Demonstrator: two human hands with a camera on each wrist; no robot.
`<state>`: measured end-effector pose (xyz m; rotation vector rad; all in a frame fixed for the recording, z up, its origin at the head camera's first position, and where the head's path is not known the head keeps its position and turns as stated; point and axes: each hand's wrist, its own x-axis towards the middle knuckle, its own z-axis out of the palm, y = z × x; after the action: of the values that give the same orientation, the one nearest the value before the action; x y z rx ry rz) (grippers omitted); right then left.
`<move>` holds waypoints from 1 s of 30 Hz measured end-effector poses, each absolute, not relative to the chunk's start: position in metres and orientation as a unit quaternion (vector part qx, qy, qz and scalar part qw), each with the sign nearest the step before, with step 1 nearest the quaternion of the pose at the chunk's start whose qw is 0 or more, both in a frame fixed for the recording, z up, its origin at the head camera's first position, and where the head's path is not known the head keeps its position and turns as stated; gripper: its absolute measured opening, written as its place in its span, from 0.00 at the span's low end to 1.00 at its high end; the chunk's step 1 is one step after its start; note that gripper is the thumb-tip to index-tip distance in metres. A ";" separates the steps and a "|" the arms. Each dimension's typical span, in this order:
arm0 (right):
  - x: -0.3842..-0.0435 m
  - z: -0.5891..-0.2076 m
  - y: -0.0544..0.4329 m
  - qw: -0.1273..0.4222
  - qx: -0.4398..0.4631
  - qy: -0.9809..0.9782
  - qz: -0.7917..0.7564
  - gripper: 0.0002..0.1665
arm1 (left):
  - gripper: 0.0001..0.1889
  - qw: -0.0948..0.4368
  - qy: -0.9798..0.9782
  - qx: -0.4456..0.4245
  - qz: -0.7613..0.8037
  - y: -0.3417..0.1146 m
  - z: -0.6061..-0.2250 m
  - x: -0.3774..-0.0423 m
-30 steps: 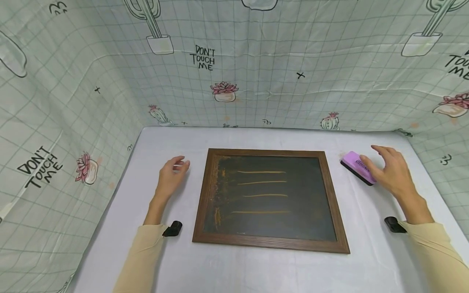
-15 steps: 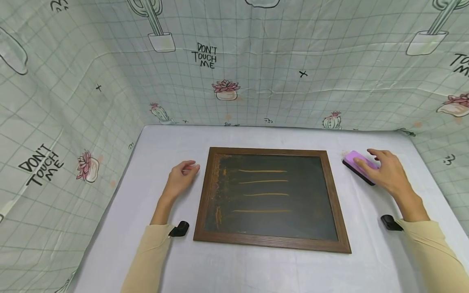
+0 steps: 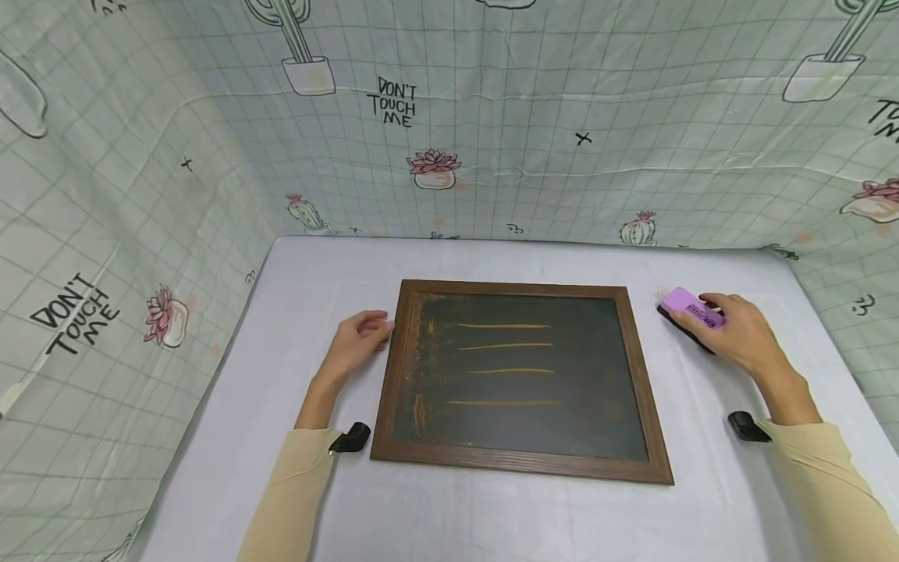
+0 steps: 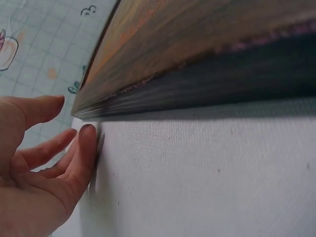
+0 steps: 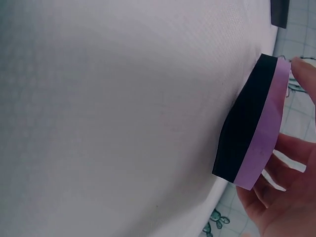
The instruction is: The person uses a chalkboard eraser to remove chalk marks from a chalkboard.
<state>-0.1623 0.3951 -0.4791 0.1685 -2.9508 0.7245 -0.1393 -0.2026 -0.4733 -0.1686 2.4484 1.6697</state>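
Note:
In the head view, a small chalkboard (image 3: 523, 375) in a brown wooden frame lies flat, with several yellow chalk lines across its dark surface and smudges along its left side. My left hand (image 3: 358, 343) is beside the frame's left edge. In the left wrist view, the thumb and the loosely bent fingers (image 4: 88, 143) are spread near the frame's corner; whether they touch it I cannot tell. To the right of the board, my right hand (image 3: 737, 332) grips a purple chalkboard eraser (image 3: 691, 308) with a black felt side. The right wrist view shows thumb and fingers round its purple back (image 5: 266, 133).
A white cloth (image 3: 534, 519) covers the table. Behind and to the left hangs a gridded curtain (image 3: 513, 117) printed with cacti and lettering. A black wrist camera (image 3: 351, 438) sits at the left cuff and another black camera (image 3: 747, 426) at the right cuff.
My left hand has moved right, up to the board's frame. My right hand has come down and left onto the eraser and taken hold of it. The board appears unmoved.

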 end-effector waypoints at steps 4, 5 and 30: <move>-0.163 -0.481 0.395 0.036 0.056 -0.970 0.236 0.40 | 0.23 0.099 0.822 -0.048 0.559 -0.200 -0.474 -0.140; -0.162 -0.481 0.395 0.033 0.057 -0.970 0.236 0.41 | 0.23 0.102 0.822 -0.047 0.558 -0.200 -0.474 -0.140; -0.159 -0.467 0.393 0.030 0.073 -0.967 0.242 0.38 | 0.22 0.108 0.816 -0.057 0.565 -0.197 -0.473 -0.139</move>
<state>-0.1594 0.3929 -0.4665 0.2240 -2.9819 0.7470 -0.1394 -0.1966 -0.4727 -0.1675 2.4011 1.6611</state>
